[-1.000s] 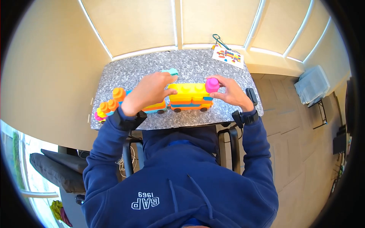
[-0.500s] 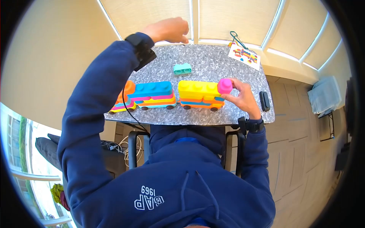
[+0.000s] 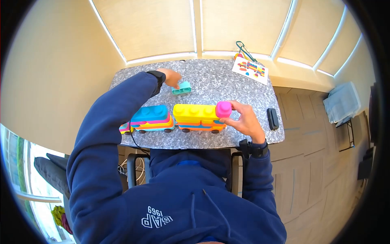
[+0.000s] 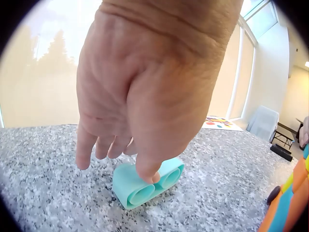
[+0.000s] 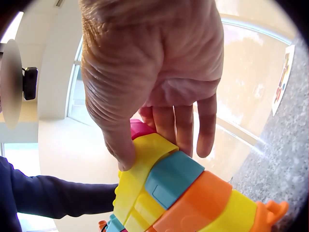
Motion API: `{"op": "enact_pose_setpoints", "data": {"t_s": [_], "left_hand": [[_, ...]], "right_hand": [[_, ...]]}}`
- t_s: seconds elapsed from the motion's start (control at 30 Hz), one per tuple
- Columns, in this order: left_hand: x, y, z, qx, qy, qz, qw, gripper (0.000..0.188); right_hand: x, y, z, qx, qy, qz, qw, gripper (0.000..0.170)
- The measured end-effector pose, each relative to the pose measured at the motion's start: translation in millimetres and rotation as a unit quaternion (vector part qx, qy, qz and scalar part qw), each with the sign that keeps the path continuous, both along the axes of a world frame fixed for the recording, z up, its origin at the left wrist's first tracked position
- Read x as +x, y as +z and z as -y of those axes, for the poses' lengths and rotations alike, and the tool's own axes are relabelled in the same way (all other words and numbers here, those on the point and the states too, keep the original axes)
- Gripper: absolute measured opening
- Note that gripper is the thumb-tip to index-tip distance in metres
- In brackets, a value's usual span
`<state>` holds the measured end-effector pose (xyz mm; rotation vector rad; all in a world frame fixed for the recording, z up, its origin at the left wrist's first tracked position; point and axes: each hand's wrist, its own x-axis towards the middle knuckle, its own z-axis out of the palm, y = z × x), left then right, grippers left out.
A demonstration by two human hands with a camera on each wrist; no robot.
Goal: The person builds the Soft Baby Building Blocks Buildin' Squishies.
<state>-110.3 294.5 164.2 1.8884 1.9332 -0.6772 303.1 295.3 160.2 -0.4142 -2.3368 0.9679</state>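
Note:
My left hand (image 3: 170,76) reaches to a teal two-hole toy block (image 3: 185,90) lying on the far part of the table, its hollow openings facing me. In the left wrist view the thumb lies over the front of this block, and the other fingers extend down behind it. With my right hand (image 3: 247,120) I hold the right end of a toy train car of stacked blocks (image 3: 194,111), thumb on its near side and fingers on the far side. A pink block (image 3: 223,109) sits on that end. Left of it stands a blue-topped car (image 3: 151,118), partly behind my left sleeve.
A printed picture card (image 3: 250,70) lies at the table's back right, beside a green looped cord (image 3: 245,51). A black oblong object (image 3: 272,118) rests near the right edge. A thin black cable (image 3: 134,138) hangs from my left arm over the near edge.
My left hand has left the yellow-topped car, swung up past the far side of the table and come down at the teal block. My right hand stays at the car's pink-topped end.

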Motion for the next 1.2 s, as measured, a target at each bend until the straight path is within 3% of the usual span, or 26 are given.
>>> {"op": "enact_pose_setpoints", "data": {"t_s": [0.17, 0.33, 0.4, 0.53, 0.63, 0.73, 0.9, 1.07, 1.2], "left_hand": [[-2, -20, -4, -0.018, -0.025, 0.027, 0.999, 0.054], [-6, -27, -4, 0.018, -0.059, 0.039, 0.997, 0.058], [-6, -29, 0, 0.098, -0.061, 0.086, 0.99, 0.062], [20, 6, -1, 0.038, -0.034, 0.071, 0.996, 0.061], [32, 44, 5, 0.067, -0.091, 0.056, 0.992, 0.056], [49, 87, 28, 0.171, -0.081, 0.143, 0.971, 0.056], [101, 144, 80, 0.216, -0.082, 0.217, 0.949, 0.059], [134, 141, 112, 0.24, -0.116, 0.291, 0.919, 0.058], [134, 122, 112, 0.258, -0.149, 0.262, 0.918, 0.058]], "right_hand": [[1, -4, -2, 0.005, -0.002, 0.0, 1.0, 0.054], [1, -2, 0, -0.012, 0.002, -0.002, 1.0, 0.055], [1, -5, 2, -0.013, -0.002, -0.003, 1.0, 0.055], [2, -6, 2, -0.012, -0.012, 0.003, 1.0, 0.057], [2, -7, -1, -0.017, -0.001, 0.004, 1.0, 0.057], [2, -3, 2, -0.032, -0.008, 0.005, 0.999, 0.058], [1, -6, 1, -0.037, -0.008, 0.008, 0.999, 0.058], [1, -4, 3, -0.037, -0.012, 0.013, 0.999, 0.06], [1, -6, 1, -0.037, -0.01, 0.023, 0.999, 0.06]]}}
